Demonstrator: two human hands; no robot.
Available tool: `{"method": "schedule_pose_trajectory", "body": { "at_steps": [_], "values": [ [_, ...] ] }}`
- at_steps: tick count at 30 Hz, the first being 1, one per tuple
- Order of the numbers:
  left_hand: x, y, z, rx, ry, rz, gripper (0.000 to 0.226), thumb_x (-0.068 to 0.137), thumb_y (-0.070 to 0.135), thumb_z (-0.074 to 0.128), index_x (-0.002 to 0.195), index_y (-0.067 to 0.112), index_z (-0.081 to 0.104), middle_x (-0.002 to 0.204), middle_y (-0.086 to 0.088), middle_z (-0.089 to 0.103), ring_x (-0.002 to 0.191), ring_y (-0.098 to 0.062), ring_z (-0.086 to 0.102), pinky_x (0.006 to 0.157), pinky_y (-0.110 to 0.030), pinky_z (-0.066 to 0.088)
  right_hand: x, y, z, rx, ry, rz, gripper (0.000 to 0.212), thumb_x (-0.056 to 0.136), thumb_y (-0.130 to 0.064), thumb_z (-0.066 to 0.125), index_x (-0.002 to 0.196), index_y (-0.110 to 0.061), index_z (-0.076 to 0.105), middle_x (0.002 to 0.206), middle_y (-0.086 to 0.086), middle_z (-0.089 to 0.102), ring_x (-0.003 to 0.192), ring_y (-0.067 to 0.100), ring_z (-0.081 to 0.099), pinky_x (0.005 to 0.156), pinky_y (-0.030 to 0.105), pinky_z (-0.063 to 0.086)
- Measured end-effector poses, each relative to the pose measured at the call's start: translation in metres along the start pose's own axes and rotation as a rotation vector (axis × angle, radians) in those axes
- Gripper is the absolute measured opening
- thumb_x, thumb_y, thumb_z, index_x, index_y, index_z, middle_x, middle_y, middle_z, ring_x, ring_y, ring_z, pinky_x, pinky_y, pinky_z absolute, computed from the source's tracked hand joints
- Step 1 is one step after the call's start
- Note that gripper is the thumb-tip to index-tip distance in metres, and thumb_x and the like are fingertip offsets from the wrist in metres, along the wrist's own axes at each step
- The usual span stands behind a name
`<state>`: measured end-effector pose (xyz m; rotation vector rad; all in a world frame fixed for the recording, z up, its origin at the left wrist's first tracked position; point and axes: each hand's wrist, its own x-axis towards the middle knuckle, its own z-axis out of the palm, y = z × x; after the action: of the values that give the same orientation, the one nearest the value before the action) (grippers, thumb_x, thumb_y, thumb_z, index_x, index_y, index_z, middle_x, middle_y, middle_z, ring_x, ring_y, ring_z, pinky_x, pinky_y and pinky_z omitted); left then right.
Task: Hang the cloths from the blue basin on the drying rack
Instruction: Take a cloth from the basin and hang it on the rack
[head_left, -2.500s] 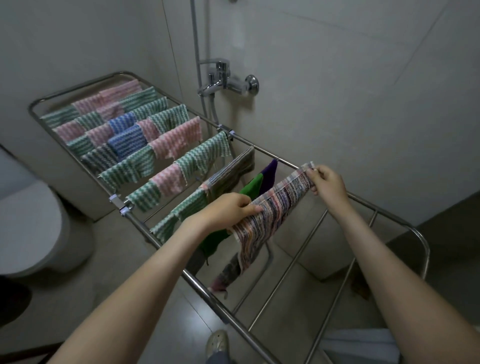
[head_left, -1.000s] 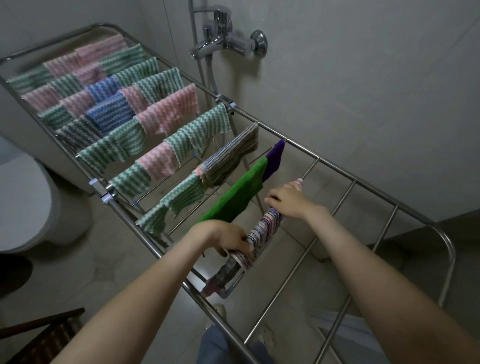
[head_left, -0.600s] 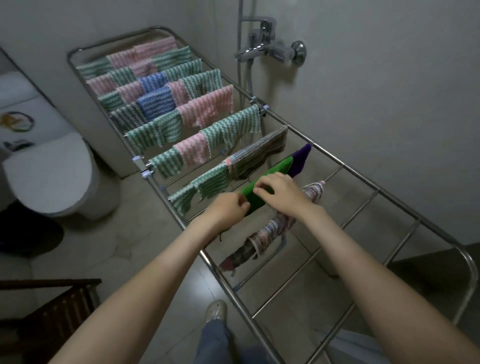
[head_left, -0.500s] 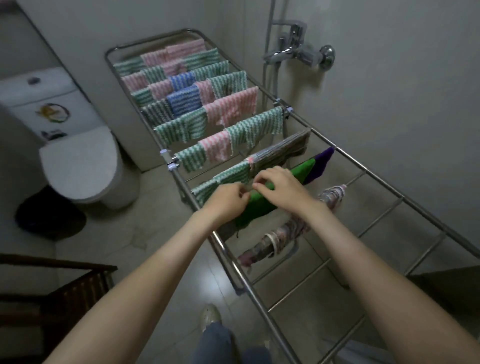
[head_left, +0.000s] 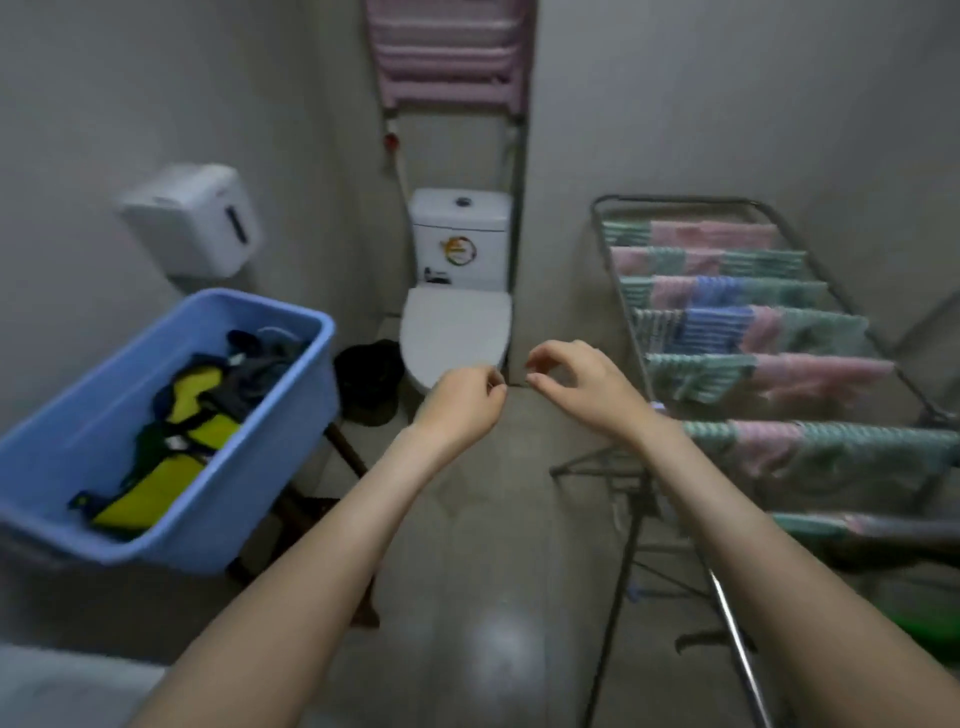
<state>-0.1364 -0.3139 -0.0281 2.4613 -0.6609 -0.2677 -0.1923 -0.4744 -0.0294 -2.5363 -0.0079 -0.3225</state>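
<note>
1. Grey bathroom, toilet (head_left: 454, 332) standing at the far wall
2. Basin (head_left: 260, 467) sitting left, long axis running near-left to far-right, cloths (head_left: 176, 431) lying inside
3. Rack (head_left: 626, 317) stretching away, right
4. Left hand (head_left: 460, 400) and right hand (head_left: 576, 384) hovering between, loosely curled, empty

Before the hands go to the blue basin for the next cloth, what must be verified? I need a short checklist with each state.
1. Left hand empty: ok, loosely curled, holds nothing.
2. Right hand empty: ok, holds nothing.
3. Cloths in the blue basin: ok, yellow and dark ones lie inside.
4. Free rail on the drying rack: cannot tell, near end out of view.
</note>
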Motion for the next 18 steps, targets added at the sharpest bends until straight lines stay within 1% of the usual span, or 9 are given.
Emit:
{"method": "schedule_pose_trajectory", "body": {
  "at_steps": [2, 4, 5, 8, 11, 12, 15, 16, 18],
  "values": [
    [-0.001, -0.036, -0.028, -0.041, 0.05, -0.097, 0.025, 0.096, 0.023, 0.047, 0.111, 0.012, 0.064, 0.112, -0.01, 0.067, 0.106, -0.025, 0.058, 0.085, -0.031, 0.045, 0.035, -0.029, 0.021, 0.068, -0.051, -0.054, 0.016, 0.088, -0.019, 0.063, 0.103, -0.013, 0.065, 0.095, 0.0, 0.068, 0.096, 0.016, 0.057, 0.084, 0.023, 0.038],
    [-0.008, -0.076, -0.057, -0.068, 0.11, -0.217, 0.023, 0.097, 0.024, 0.046, 0.109, 0.013, 0.062, 0.107, -0.007, 0.066, 0.097, -0.021, 0.06, 0.078, -0.032, 0.047, 0.073, -0.06, 0.048, 0.094, -0.159, -0.132, 0.019, 0.09, -0.021, 0.061, 0.108, -0.014, 0.063, 0.098, -0.001, 0.066, 0.098, 0.014, 0.056, 0.08, 0.019, 0.033],
    [-0.011, -0.095, -0.069, -0.062, 0.141, -0.272, 0.022, 0.097, 0.024, 0.046, 0.108, 0.013, 0.061, 0.105, -0.007, 0.066, 0.095, -0.021, 0.06, 0.077, -0.032, 0.046, 0.091, -0.072, 0.062, 0.098, -0.21, -0.167, 0.02, 0.091, -0.021, 0.06, 0.109, -0.014, 0.062, 0.101, 0.0, 0.066, 0.1, 0.015, 0.056, 0.08, 0.019, 0.034],
    [-0.021, -0.145, -0.096, -0.018, 0.239, -0.433, 0.022, 0.097, 0.023, 0.045, 0.106, 0.011, 0.062, 0.106, -0.009, 0.067, 0.101, -0.026, 0.059, 0.079, -0.031, 0.044, 0.14, -0.108, 0.1, 0.121, -0.296, -0.285, 0.021, 0.091, -0.019, 0.059, 0.112, -0.013, 0.06, 0.104, 0.003, 0.065, 0.099, 0.018, 0.057, 0.081, 0.022, 0.036],
    [-0.037, -0.192, -0.115, -0.029, 0.286, -0.606, 0.021, 0.095, 0.022, 0.046, 0.104, 0.012, 0.062, 0.103, -0.009, 0.067, 0.1, -0.027, 0.059, 0.08, -0.033, 0.046, 0.18, -0.141, 0.144, 0.146, -0.388, -0.403, 0.023, 0.09, -0.017, 0.059, 0.112, -0.013, 0.061, 0.104, 0.0, 0.064, 0.096, 0.014, 0.056, 0.079, 0.02, 0.036],
    [-0.043, -0.21, -0.121, -0.034, 0.319, -0.671, 0.022, 0.095, 0.021, 0.046, 0.104, 0.011, 0.063, 0.104, -0.01, 0.067, 0.101, -0.028, 0.06, 0.081, -0.034, 0.046, 0.196, -0.154, 0.163, 0.149, -0.451, -0.456, 0.024, 0.09, -0.017, 0.059, 0.113, -0.013, 0.061, 0.107, 0.001, 0.064, 0.097, 0.013, 0.056, 0.081, 0.021, 0.038],
    [-0.055, -0.247, -0.131, -0.063, 0.408, -0.836, 0.023, 0.095, 0.017, 0.045, 0.104, 0.009, 0.065, 0.108, -0.012, 0.067, 0.104, -0.03, 0.06, 0.084, -0.035, 0.047, 0.229, -0.179, 0.211, 0.135, -0.653, -0.553, 0.027, 0.092, -0.018, 0.057, 0.119, -0.015, 0.059, 0.116, 0.005, 0.064, 0.108, 0.018, 0.058, 0.092, 0.032, 0.046],
    [-0.058, -0.257, -0.133, -0.07, 0.454, -0.891, 0.023, 0.095, 0.016, 0.046, 0.103, 0.008, 0.065, 0.108, -0.013, 0.067, 0.104, -0.03, 0.059, 0.085, -0.036, 0.047, 0.238, -0.188, 0.226, 0.128, -0.714, -0.596, 0.028, 0.092, -0.017, 0.057, 0.12, -0.015, 0.059, 0.118, 0.005, 0.063, 0.11, 0.019, 0.058, 0.094, 0.033, 0.045],
    [-0.062, -0.271, -0.137, -0.11, 0.501, -1.006, 0.021, 0.095, 0.014, 0.047, 0.103, 0.006, 0.065, 0.111, -0.015, 0.066, 0.105, -0.031, 0.058, 0.086, -0.034, 0.045, 0.253, -0.203, 0.255, 0.092, -0.837, -0.673, 0.029, 0.094, -0.015, 0.053, 0.122, -0.016, 0.059, 0.123, 0.006, 0.061, 0.114, 0.02, 0.056, 0.096, 0.029, 0.042]
  ]
}}
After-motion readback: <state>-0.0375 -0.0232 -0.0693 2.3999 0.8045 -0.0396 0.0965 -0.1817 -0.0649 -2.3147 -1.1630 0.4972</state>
